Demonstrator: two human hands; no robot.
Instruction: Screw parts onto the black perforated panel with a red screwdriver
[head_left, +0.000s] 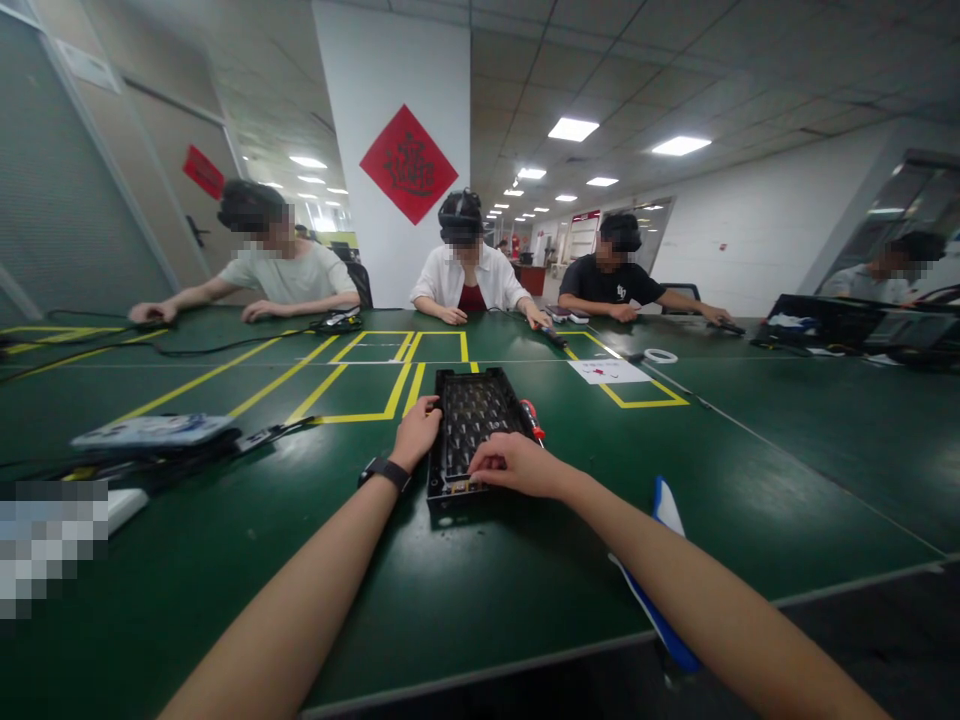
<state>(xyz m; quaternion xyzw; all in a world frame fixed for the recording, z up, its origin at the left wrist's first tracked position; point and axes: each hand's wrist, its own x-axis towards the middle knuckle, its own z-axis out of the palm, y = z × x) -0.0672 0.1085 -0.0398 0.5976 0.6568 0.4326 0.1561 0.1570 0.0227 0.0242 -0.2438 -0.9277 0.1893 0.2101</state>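
A black case or tray [480, 415] with rows of small shiny shapes inside lies lengthwise on the green table in front of me. My left hand [418, 432], a dark band at its wrist, grips the case's left side with curled fingers. Over the near end of the case, my right hand [514, 463] has its thumb and fingers pinched together; whatever they hold is too small to make out. Small yellowish parts [459, 487] show at that near end, beside my right fingertips. A red-handled screwdriver [533, 422] lies against the case's right side.
Blue-and-white cloth-like things [667, 505] lie partly behind my right forearm. To the left are a light-blue box [157, 432] and dark cables [217, 460]. A paper sheet [609, 371] and white ring [661, 356] lie farther off. Several people sit across the table [750, 470].
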